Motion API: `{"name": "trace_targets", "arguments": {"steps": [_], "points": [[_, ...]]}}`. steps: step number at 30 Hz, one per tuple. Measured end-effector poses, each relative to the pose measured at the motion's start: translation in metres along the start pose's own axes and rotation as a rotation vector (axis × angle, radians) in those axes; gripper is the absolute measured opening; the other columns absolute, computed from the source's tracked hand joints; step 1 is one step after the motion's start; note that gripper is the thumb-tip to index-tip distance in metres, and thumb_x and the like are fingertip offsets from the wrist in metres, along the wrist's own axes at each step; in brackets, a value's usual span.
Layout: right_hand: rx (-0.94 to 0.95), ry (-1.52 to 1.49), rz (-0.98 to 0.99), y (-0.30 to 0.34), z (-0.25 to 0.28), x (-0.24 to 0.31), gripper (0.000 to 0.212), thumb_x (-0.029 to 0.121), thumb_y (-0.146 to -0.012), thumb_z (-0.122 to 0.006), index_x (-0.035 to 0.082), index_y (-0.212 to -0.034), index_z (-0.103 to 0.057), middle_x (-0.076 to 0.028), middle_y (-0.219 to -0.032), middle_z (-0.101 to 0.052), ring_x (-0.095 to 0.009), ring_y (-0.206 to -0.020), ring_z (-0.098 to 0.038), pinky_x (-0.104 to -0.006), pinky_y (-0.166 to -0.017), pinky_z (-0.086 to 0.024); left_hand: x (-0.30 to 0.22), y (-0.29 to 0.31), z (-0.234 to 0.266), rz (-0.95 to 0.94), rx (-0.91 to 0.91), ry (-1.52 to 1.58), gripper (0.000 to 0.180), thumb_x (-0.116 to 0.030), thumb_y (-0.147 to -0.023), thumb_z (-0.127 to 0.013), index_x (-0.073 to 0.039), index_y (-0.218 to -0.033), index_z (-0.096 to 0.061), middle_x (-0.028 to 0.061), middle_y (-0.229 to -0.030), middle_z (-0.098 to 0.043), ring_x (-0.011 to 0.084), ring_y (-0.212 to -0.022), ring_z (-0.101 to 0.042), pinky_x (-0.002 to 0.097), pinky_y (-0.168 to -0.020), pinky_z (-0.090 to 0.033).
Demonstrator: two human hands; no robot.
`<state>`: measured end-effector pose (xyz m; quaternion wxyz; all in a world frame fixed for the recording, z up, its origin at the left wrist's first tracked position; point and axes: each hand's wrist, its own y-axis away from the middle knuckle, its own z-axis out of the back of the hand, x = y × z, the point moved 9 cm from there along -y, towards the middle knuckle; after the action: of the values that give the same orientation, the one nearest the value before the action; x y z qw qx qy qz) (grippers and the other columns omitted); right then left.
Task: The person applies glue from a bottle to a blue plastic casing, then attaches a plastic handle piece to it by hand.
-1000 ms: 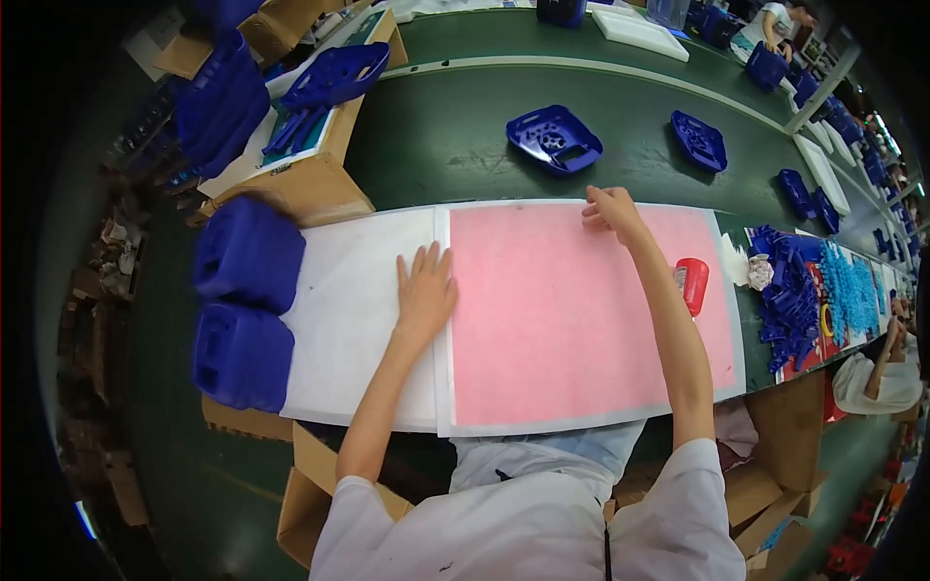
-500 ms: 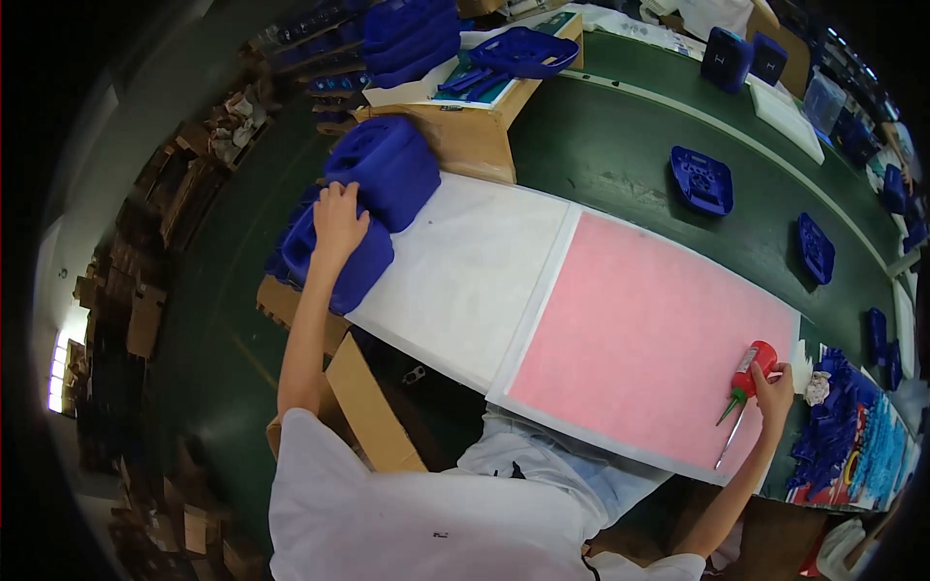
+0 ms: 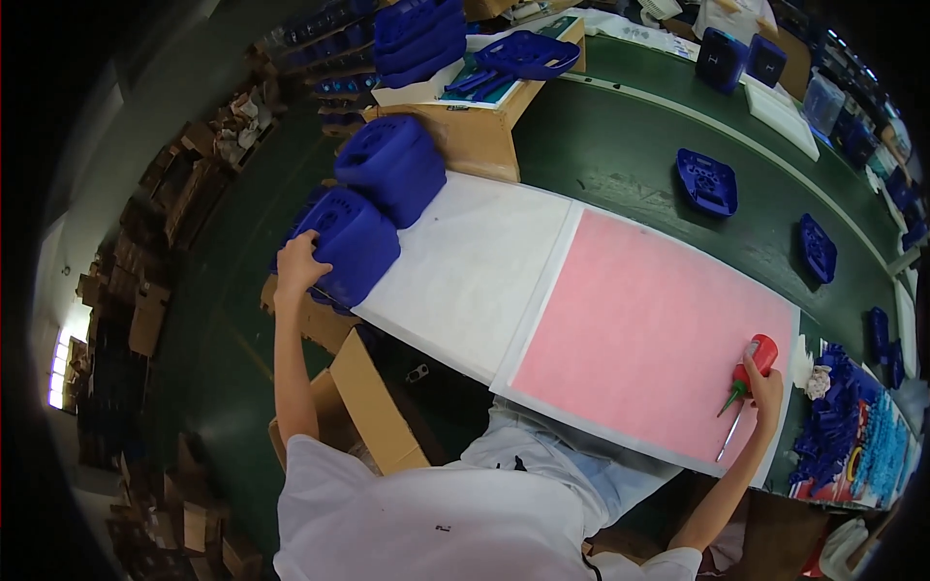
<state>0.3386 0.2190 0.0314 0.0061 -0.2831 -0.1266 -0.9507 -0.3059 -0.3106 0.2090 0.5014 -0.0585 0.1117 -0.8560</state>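
Now resting the left hand (image 3: 303, 263) against the outer edge of a deep blue, box-shaped plastic shell (image 3: 360, 250) with rounded corners, set at the left end of a smooth white sheet (image 3: 475, 263). Fingers bent over the shell's top edge, thumb set apart, with a gap between; cannot tell firm grip from mere touch. Close behind, a second blue box-shaped shell (image 3: 399, 165) of the same form.

At the far right, bending the fingers of the right hand (image 3: 763, 385) against a red plastic bottle with a tapered green nozzle (image 3: 763, 352), over the right part of a pink sheet with a white border (image 3: 639, 334). Nozzle slanted down and leftward, just beside a slim silver rod (image 3: 729, 433) on the pink sheet; cannot tell bottle held from bottle only touched, with the rod's upper end hidden by the hand.

Beyond both sheets, on the dark green bench (image 3: 610, 145), two shallow, dark blue, perforated plastic trays (image 3: 707, 182), well apart. Right of the pink sheet, a crumpled white wad (image 3: 819, 382), then a heap of dark blue plastic pieces (image 3: 833, 412) and a heap of light blue pieces (image 3: 883, 441). Beneath the white sheet's near edge, an open brown cardboard box (image 3: 376, 402).
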Motion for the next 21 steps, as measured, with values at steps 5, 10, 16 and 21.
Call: {"name": "trace_targets", "arguments": {"steps": [5,10,16,21], "points": [[-0.029,-0.025,0.024,-0.019,-0.006,-0.014,0.069,0.058,-0.075,-0.07,-0.008,-0.095,-0.062,-0.011,-0.072,-0.063,-0.016,-0.055,-0.062,-0.0273,-0.041,-0.043,-0.006,0.013,0.036,-0.01,-0.087,0.251,0.056,-0.012,-0.063,-0.083,-0.006,-0.115,-0.063,0.018,-0.1,-0.07,0.0347,-0.098,-0.066,0.0412,-0.087,-0.052],[0.296,-0.654,-0.039,-0.021,-0.005,-0.015,0.053,0.05,-0.088,-0.061,0.0,-0.107,-0.061,-0.003,-0.076,-0.061,-0.014,-0.055,-0.058,-0.0244,-0.042,-0.04,-0.048,0.06,0.136,-0.092,-0.519,0.398,0.034,-0.016,-0.085,-0.07,-0.007,-0.117,-0.062,0.012,-0.096,-0.066,0.0235,-0.096,-0.063,0.0346,-0.083,-0.049],[0.767,-1.621,0.12,0.01,-0.03,0.077,0.069,0.056,-0.09,-0.053,-0.003,-0.125,-0.047,-0.01,-0.092,-0.06,-0.013,-0.063,-0.055,-0.02,-0.044,-0.039,-0.068,0.081,0.149,0.016,-0.696,0.841,0.027,-0.027,-0.102,-0.049,-0.005,-0.114,-0.059,-0.002,-0.074,-0.049,0.0058,-0.067,-0.045,0.0242,-0.062,-0.039],[0.908,-1.705,0.075,0.031,-0.088,0.128,0.07,0.059,-0.088,-0.049,-0.003,-0.12,-0.048,-0.008,-0.087,-0.056,-0.012,-0.056,-0.051,-0.0192,-0.039,-0.037,-0.195,0.053,0.051,-0.008,0.27,1.266,0.049,-0.05,-0.103,-0.034,-0.007,-0.099,-0.057,0.0047,-0.055,-0.054,0.0101,-0.049,-0.051,0.0217,-0.049,-0.041]]}}
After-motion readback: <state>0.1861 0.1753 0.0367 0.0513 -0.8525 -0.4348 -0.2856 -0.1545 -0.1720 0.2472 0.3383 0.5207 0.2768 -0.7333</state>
